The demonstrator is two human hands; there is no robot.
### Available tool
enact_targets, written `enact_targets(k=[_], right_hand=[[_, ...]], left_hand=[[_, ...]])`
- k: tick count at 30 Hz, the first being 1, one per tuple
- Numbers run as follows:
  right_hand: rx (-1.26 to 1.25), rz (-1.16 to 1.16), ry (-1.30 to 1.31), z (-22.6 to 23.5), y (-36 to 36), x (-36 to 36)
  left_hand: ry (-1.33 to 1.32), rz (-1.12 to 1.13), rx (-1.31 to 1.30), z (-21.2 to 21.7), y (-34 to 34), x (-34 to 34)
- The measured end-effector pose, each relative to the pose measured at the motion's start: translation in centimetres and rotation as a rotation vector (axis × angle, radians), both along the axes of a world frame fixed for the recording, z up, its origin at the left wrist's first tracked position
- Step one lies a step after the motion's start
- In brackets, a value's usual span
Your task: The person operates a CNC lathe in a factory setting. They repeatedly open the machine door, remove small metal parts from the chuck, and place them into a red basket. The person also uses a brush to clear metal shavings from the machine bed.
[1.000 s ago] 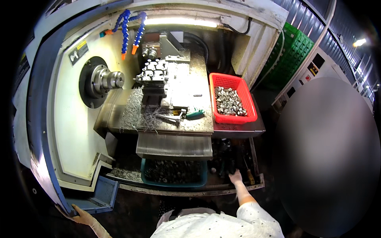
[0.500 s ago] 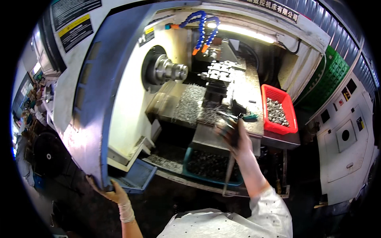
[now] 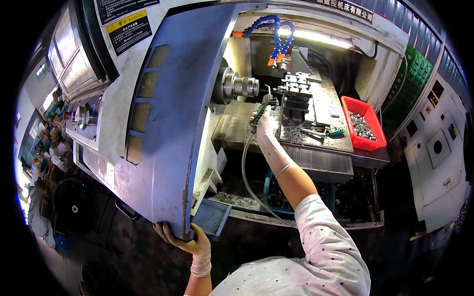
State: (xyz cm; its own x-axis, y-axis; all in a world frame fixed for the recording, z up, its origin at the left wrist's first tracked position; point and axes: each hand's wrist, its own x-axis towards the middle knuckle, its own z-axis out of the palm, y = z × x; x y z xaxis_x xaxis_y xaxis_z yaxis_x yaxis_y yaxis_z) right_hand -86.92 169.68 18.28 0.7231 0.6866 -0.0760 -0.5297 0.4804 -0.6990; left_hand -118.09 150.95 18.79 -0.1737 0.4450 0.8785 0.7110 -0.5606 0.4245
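My gloved left hand [image 3: 189,240] is closed around the lower corner of the blue sliding door [image 3: 170,133] of a metal lathe. Inside the machine, my right hand [image 3: 265,121] wraps around an air blow gun [image 3: 269,100] with a thin bent nozzle. A pale hose [image 3: 244,163] hangs from it and curves down past the ledge. The nozzle points up, just right of the steel chuck [image 3: 246,87] and left of the tool block [image 3: 298,82]. On the ledge to the right lie green-handled pliers [image 3: 336,132], apart from my hand.
A red plastic basket [image 3: 382,143] of small metal parts stands right of the tool slide. Blue coolant hoses [image 3: 269,20] with orange tips hang above. Metal shavings [image 3: 292,133] cover the bed. Below sits a teal bin [image 3: 267,192]; a blue tray [image 3: 213,217] juts out near the door.
My right hand has moved left from beside the pliers toward the chuck, with the air blow gun in it. The door, with my left hand on it, has slid right and covers more of the opening.
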Motion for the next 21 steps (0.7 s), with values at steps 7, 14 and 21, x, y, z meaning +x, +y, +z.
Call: enact_targets(k=[7, 14, 21], right_hand=[[-0.056, 0.075, -0.043, -1.0, 0.5, -0.5], [0.022, -0.005, -0.052, -0.8, 0.4, -1.1], [-0.007, 0.16, -0.183, -0.8, -0.3, 0.6]], left_hand=[[0.03, 0.009, -0.006, -0.1, 0.0, -0.1], [0.015, 0.049, -0.008, -0.5, 0.0, 0.0], [-0.005, 0.082, 0.016, 0.0, 0.0, 0.7]])
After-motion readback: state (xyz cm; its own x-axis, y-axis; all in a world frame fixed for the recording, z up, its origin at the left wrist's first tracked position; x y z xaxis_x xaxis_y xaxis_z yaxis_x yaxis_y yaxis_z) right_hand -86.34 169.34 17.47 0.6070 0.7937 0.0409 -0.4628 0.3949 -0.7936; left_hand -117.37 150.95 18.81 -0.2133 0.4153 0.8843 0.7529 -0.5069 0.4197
